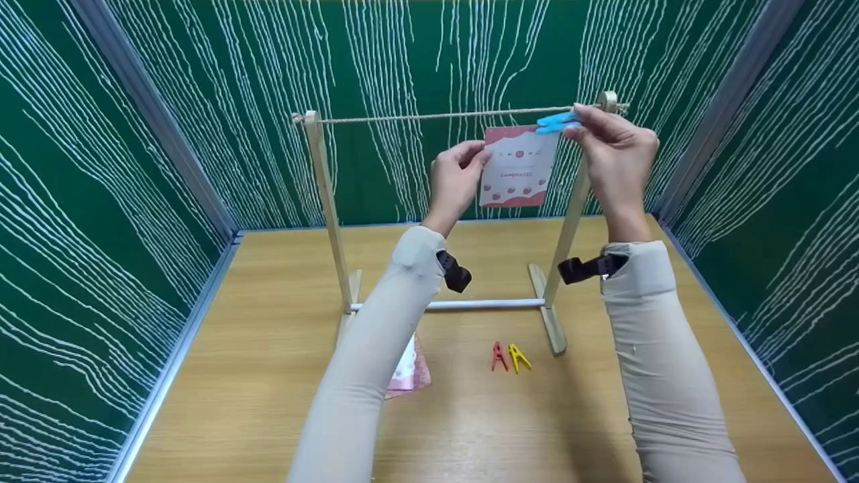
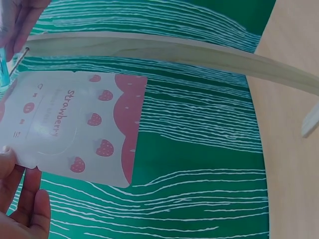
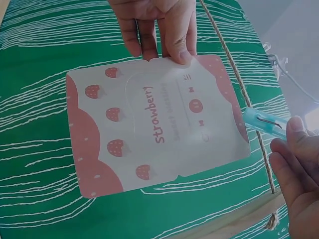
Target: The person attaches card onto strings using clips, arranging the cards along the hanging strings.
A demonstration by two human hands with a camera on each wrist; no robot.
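Observation:
My left hand (image 1: 458, 182) pinches the left edge of a pink and white strawberry-print card (image 1: 518, 166), which hangs just below the twine (image 1: 429, 117). Between thumb and fingers, my right hand (image 1: 619, 157) grips a light blue clothespin (image 1: 558, 122) at the card's upper right corner. In the right wrist view the clothespin (image 3: 264, 123) lies across the twine (image 3: 229, 55), its tip at the card's top edge. Whether its tips clasp both card and twine I cannot tell.
The twine runs between two posts of a wooden stand (image 1: 327, 208). A red clothespin (image 1: 498, 356) and a yellow clothespin (image 1: 518, 359) lie on the table (image 1: 470, 429). More pink printed cards (image 1: 411, 371) lie partly behind my left sleeve. Green walls (image 1: 396, 174) with white lines enclose the table.

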